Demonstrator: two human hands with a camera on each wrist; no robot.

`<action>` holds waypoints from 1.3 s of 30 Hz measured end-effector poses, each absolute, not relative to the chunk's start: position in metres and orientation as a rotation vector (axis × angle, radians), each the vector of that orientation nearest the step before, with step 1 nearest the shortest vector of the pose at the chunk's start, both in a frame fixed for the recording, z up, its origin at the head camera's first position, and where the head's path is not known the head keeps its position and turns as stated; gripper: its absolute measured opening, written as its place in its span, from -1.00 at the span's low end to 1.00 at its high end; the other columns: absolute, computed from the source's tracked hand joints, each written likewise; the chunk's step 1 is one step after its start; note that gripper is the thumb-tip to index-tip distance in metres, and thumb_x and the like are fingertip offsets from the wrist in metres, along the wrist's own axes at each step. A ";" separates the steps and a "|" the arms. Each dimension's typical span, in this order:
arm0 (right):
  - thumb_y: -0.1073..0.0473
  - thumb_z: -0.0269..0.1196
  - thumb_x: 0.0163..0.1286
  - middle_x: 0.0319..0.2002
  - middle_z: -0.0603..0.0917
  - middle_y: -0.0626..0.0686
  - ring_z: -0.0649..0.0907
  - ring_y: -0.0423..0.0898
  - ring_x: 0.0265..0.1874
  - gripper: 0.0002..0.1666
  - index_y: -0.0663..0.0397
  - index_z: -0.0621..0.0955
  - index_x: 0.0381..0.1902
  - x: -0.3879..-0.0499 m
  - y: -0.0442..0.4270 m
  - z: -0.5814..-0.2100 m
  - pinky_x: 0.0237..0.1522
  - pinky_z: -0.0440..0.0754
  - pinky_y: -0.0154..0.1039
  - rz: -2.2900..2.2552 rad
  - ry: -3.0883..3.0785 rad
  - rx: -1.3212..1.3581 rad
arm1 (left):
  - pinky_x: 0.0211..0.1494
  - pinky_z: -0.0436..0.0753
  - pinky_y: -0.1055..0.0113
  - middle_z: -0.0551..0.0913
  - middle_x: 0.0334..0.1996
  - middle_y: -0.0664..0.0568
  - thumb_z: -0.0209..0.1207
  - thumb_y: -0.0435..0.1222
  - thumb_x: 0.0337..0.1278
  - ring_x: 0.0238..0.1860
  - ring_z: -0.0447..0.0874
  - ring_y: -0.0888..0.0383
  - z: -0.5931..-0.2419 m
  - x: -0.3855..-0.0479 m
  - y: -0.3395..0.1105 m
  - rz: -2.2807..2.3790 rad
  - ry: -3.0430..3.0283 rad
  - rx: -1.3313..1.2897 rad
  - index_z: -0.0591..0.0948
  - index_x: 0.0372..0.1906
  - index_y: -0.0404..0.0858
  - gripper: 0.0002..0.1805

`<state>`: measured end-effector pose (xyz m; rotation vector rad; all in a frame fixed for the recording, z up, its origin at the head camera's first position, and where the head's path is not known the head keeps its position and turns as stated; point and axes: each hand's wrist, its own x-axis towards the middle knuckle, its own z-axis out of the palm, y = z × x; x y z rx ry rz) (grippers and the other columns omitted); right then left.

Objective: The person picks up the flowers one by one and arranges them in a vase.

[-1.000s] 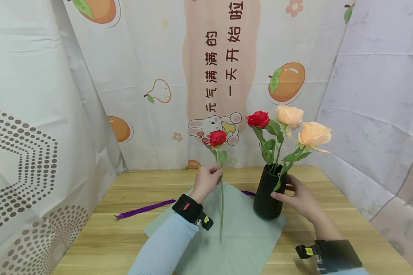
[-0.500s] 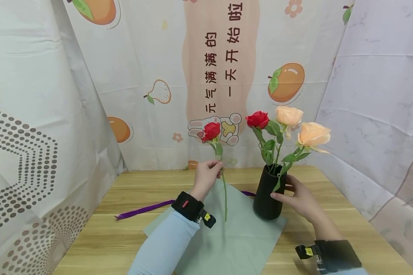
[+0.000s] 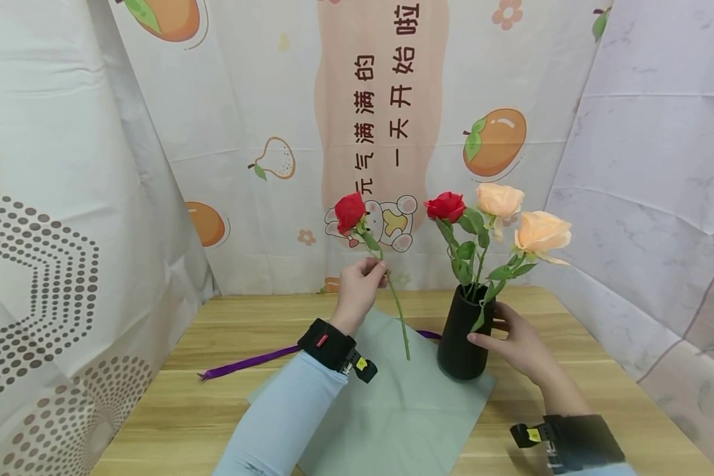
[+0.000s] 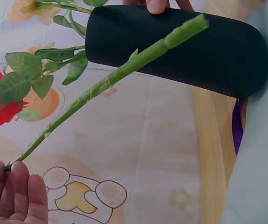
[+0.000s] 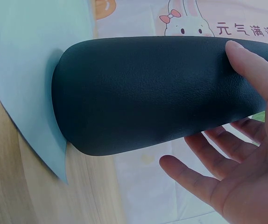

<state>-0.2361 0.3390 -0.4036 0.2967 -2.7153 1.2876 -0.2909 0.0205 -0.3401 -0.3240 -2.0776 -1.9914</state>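
Observation:
My left hand (image 3: 358, 291) pinches the upper stem of a red rose (image 3: 350, 213) in mid-air, left of the vase. Its bloom leans up to the left, and the bare stem end (image 4: 190, 30) slants down toward the vase. The black vase (image 3: 461, 340) stands upright on a pale green paper sheet (image 3: 404, 403). With thumb on one side and fingers round the other, my right hand (image 3: 526, 344) holds the vase. Another red rose (image 3: 445, 207) and two peach roses (image 3: 543, 231) stand in it; their lower stems are hidden inside.
A purple ribbon (image 3: 250, 363) runs across the wooden table (image 3: 166, 416) and under the paper, showing again behind it. A printed cloth (image 3: 262, 231) hangs at the table's back edge. Other cloths hang at the left (image 3: 53, 198) and right (image 3: 642, 172).
My left hand has lifted the red rose and tilted it, the bloom moving up to the left and the stem end swinging up to the right. My right hand and the vase have stayed put.

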 end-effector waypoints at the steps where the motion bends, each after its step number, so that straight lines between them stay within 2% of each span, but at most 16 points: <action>1: -0.23 0.42 0.30 0.38 0.34 0.44 0.41 0.48 0.28 0.17 0.33 0.13 0.54 -0.236 0.339 -0.404 0.04 0.59 0.31 1.288 -2.714 0.298 | -0.09 0.71 0.28 0.72 -0.28 -0.03 0.22 -0.22 0.45 -0.29 0.71 0.12 -0.339 -0.291 0.022 -1.995 -2.067 -0.328 0.72 -0.04 -0.31 -0.77; 17: -0.22 0.43 0.29 0.37 0.36 0.42 0.44 0.46 0.27 0.15 0.33 0.16 0.53 -0.237 0.338 -0.406 0.05 0.60 0.28 1.286 -2.703 0.313 | -0.04 0.70 0.30 0.74 -0.24 -0.03 0.28 -0.23 0.39 -0.20 0.77 0.03 -0.321 -0.292 0.039 -2.132 -1.920 -0.364 0.70 -0.01 -0.32 -0.74; 39: -0.15 0.43 0.31 0.36 0.37 0.42 0.44 0.46 0.27 0.10 0.32 0.16 0.52 -0.234 0.335 -0.401 0.03 0.61 0.27 1.310 -2.698 0.327 | -0.04 0.70 0.32 0.76 -0.26 0.01 0.30 -0.20 0.37 -0.21 0.79 0.11 -0.294 -0.295 0.054 -2.067 -1.807 -0.479 0.71 -0.08 -0.25 -0.80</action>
